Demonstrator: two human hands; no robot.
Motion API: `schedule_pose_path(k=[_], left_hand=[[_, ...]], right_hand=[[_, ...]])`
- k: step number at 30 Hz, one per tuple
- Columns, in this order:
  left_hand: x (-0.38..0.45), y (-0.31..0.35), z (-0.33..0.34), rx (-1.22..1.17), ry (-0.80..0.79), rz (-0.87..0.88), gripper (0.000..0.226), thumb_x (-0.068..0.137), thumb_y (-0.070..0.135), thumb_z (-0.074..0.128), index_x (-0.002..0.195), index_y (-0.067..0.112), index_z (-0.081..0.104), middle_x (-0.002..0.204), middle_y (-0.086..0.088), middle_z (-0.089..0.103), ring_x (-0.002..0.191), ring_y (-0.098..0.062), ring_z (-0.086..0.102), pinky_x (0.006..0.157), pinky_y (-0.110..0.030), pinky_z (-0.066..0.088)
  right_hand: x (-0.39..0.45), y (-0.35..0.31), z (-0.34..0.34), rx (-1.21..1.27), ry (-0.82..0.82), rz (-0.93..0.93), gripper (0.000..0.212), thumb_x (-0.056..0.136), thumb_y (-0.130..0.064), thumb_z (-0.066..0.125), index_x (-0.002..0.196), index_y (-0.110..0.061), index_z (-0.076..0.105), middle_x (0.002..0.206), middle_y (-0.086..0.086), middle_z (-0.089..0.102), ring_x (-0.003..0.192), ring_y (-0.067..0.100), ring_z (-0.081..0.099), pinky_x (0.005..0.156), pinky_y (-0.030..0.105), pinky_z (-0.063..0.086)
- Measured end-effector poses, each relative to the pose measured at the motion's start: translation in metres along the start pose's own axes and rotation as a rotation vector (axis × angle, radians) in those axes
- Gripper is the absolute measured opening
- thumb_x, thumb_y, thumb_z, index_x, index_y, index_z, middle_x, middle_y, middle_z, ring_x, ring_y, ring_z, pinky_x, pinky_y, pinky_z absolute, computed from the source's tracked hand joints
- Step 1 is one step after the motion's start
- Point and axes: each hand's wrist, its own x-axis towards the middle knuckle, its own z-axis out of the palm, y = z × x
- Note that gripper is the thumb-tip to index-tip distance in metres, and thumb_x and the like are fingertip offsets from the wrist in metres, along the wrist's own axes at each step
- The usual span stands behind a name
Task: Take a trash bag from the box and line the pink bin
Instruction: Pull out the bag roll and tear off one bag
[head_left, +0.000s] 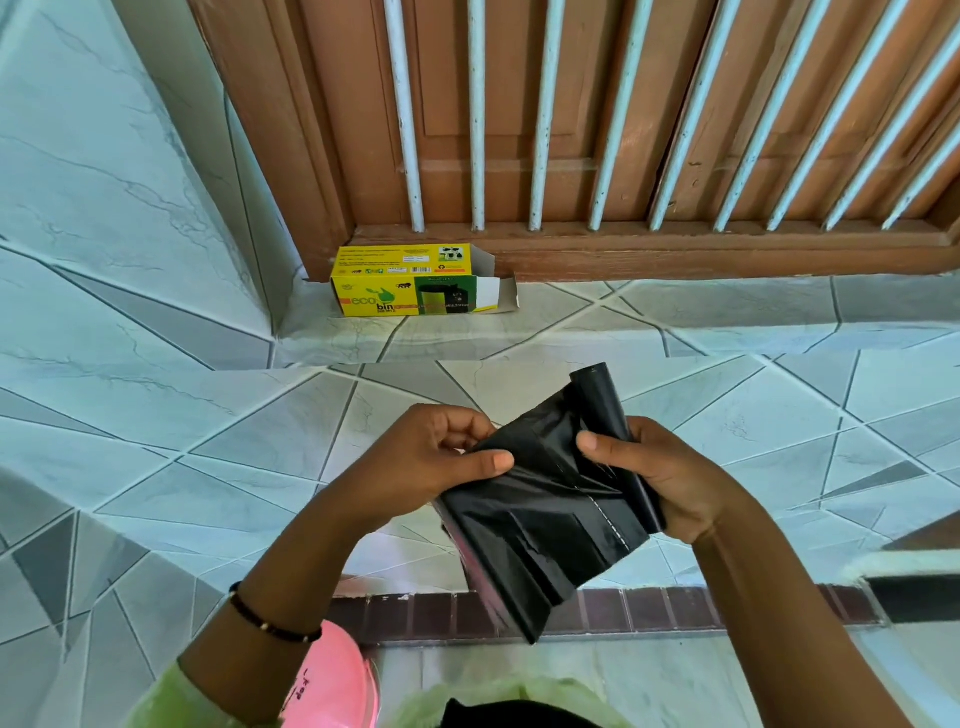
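Observation:
A roll of black trash bags (602, 405) is in my right hand (660, 478), which grips it around the middle. One bag (540, 525) is unrolled from it and hangs down to the left, with a perforated tear line showing near the roll. My left hand (436, 462) pinches the upper edge of that bag. The yellow trash bag box (405, 283) lies on the tiled step by the door, its right end flap open. The pink bin (332, 680) shows only in part at the bottom, under my left forearm.
A brown wooden door with white bars (571, 130) stands behind the box. A tiled wall (104, 182) rises at the left. The tiled floor steps down, with a dark brick strip (649, 608) below my hands. A dark edge (914, 592) juts in at the right.

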Motion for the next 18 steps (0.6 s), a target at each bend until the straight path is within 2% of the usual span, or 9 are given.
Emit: schedule_pose_path(k=[1, 3, 5, 7, 9, 12, 14, 16, 18], left_hand=[[-0.001, 0.002, -0.001, -0.025, -0.007, 0.009, 0.001, 0.079, 0.013, 0.069, 0.079, 0.012, 0.07, 0.077, -0.003, 0.071, 0.071, -0.012, 0.065, 0.072, -0.021, 0.052], [-0.001, 0.002, -0.001, -0.045, -0.013, 0.018, 0.01, 0.079, 0.021, 0.068, 0.083, 0.013, 0.071, 0.08, -0.001, 0.073, 0.076, -0.012, 0.067, 0.074, -0.019, 0.052], [-0.001, 0.004, 0.001, -0.04, -0.019, 0.031, 0.02, 0.077, 0.032, 0.064, 0.085, 0.014, 0.072, 0.08, 0.002, 0.074, 0.078, -0.009, 0.067, 0.074, -0.018, 0.052], [-0.002, 0.002, 0.005, -0.025, -0.017, 0.054, 0.014, 0.082, 0.026, 0.061, 0.079, 0.017, 0.07, 0.071, 0.009, 0.07, 0.073, -0.004, 0.064, 0.071, -0.016, 0.049], [-0.002, 0.002, 0.007, 0.023, 0.004, 0.07, 0.017, 0.088, 0.018, 0.058, 0.074, 0.019, 0.068, 0.064, 0.011, 0.066, 0.067, -0.002, 0.06, 0.066, -0.015, 0.046], [-0.003, 0.003, 0.007, 0.108, 0.027, 0.068, 0.017, 0.089, 0.02, 0.058, 0.075, 0.021, 0.067, 0.066, 0.006, 0.065, 0.064, -0.006, 0.061, 0.06, -0.019, 0.047], [-0.003, 0.005, 0.007, 0.14, 0.037, 0.066, 0.017, 0.089, 0.022, 0.059, 0.074, 0.024, 0.068, 0.067, 0.006, 0.067, 0.065, -0.006, 0.063, 0.06, -0.019, 0.048], [-0.002, 0.006, 0.008, 0.195, 0.04, 0.087, 0.019, 0.088, 0.023, 0.06, 0.071, 0.028, 0.067, 0.062, 0.01, 0.066, 0.06, -0.003, 0.061, 0.057, -0.017, 0.045], [-0.001, 0.006, 0.009, 0.177, 0.037, 0.08, 0.013, 0.085, 0.028, 0.063, 0.076, 0.023, 0.07, 0.067, 0.005, 0.07, 0.065, -0.01, 0.066, 0.06, -0.024, 0.05]], right_hand=[[0.0, 0.002, 0.003, 0.009, 0.006, -0.005, 0.063, 0.047, -0.043, 0.088, 0.096, -0.006, 0.072, 0.097, 0.017, 0.073, 0.089, 0.03, 0.07, 0.074, 0.033, 0.057], [0.002, 0.007, 0.012, 0.059, 0.039, -0.031, 0.061, 0.049, -0.038, 0.089, 0.096, -0.004, 0.072, 0.098, 0.018, 0.072, 0.09, 0.03, 0.07, 0.073, 0.033, 0.057], [0.003, 0.01, 0.022, 0.128, 0.087, -0.049, 0.042, 0.06, -0.022, 0.082, 0.096, -0.002, 0.071, 0.097, 0.019, 0.072, 0.087, 0.031, 0.07, 0.072, 0.034, 0.058], [0.005, 0.014, 0.027, 0.146, 0.129, -0.055, 0.033, 0.065, -0.012, 0.073, 0.095, 0.0, 0.071, 0.095, 0.02, 0.072, 0.085, 0.032, 0.069, 0.073, 0.036, 0.058], [0.003, 0.016, 0.028, 0.128, 0.146, -0.044, 0.034, 0.064, -0.01, 0.073, 0.096, 0.002, 0.07, 0.096, 0.022, 0.071, 0.085, 0.033, 0.068, 0.074, 0.038, 0.057], [0.0, 0.012, 0.026, 0.127, 0.093, -0.038, 0.032, 0.064, -0.011, 0.08, 0.093, -0.002, 0.072, 0.093, 0.018, 0.071, 0.084, 0.029, 0.068, 0.076, 0.035, 0.057], [-0.001, 0.01, 0.025, 0.13, 0.069, -0.019, 0.027, 0.067, -0.014, 0.076, 0.091, -0.004, 0.073, 0.092, 0.016, 0.072, 0.085, 0.028, 0.069, 0.076, 0.033, 0.057], [0.002, 0.009, 0.027, 0.11, 0.073, -0.001, 0.034, 0.067, -0.015, 0.074, 0.098, -0.002, 0.071, 0.099, 0.019, 0.072, 0.09, 0.031, 0.069, 0.079, 0.035, 0.056], [0.003, 0.009, 0.032, 0.123, 0.09, -0.004, 0.039, 0.067, -0.009, 0.077, 0.103, 0.001, 0.069, 0.101, 0.022, 0.071, 0.089, 0.032, 0.069, 0.077, 0.035, 0.057]])
